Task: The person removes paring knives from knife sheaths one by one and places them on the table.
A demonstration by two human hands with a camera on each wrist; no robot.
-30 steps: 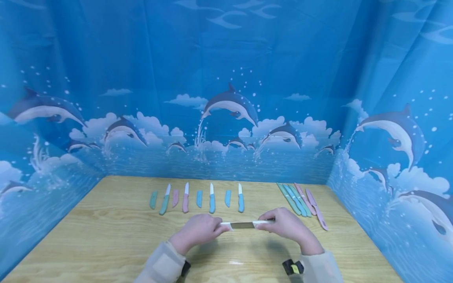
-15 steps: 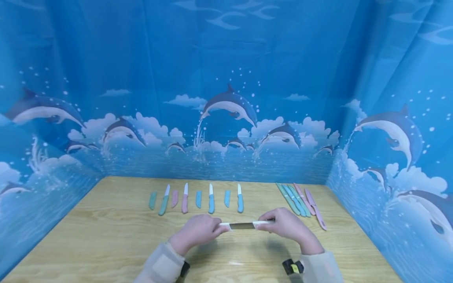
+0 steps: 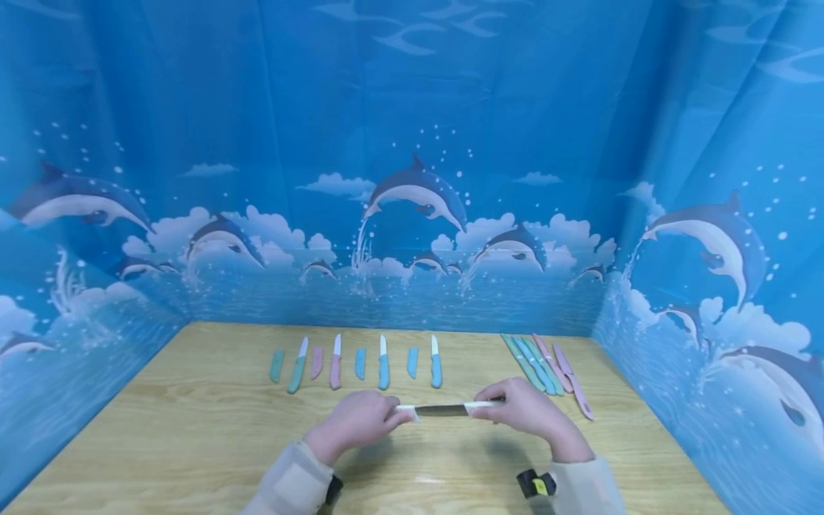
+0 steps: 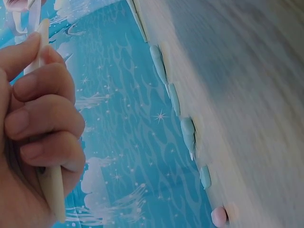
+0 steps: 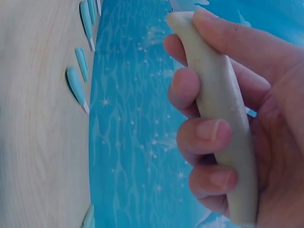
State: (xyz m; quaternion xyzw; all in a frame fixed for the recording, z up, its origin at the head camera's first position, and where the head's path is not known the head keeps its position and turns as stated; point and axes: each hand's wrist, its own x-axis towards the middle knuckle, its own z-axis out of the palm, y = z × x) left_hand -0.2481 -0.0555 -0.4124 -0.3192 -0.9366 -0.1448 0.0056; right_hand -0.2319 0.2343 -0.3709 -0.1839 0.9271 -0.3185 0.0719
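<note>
Above the table, my right hand (image 3: 524, 411) grips the cream-white handle of a knife (image 5: 223, 90), fingers curled round it and thumb near the blade end. The knife's blade (image 3: 441, 410) points left and looks dark in the head view. On that side my left hand (image 3: 357, 422) holds a slim cream-white piece, apparently the knife's sheath (image 4: 56, 199), wrapped by curled fingers. A stretch of blade shows between the two white parts. Whether the blade's tip is inside the sheath is hidden by the left fingers.
Beyond my hands lie a green sheath (image 3: 277, 365) and green knife (image 3: 297, 368), a pink sheath (image 3: 317, 363) and pink knife (image 3: 336, 365), and two blue knife-and-sheath pairs. Several green, blue and pink knives (image 3: 537, 365) are bunched right on the wooden table (image 3: 161, 429). A dolphin-print curtain (image 3: 412, 107) surrounds it.
My hands have drawn slightly apart, the right shifting right and the left a little left. More blade shows between the white parts. The things on the table stay put.
</note>
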